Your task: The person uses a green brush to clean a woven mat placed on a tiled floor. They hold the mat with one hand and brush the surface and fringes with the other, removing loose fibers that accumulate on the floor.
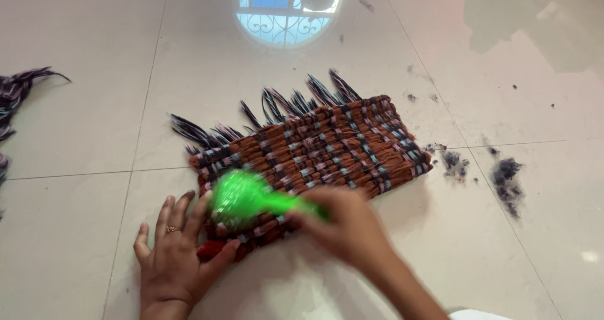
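Rust-brown woven mat with blue, pink and dark stripes; bright green brush; cream floor tiles.

Bare forearms, no sleeves, ring on left hand

We see a glossy pale tiled floor with thin grout lines. On it lie a brown woven mat with dark fringe, clumps of dark lint to the mat's right, and striped fabric strips at the left edge.
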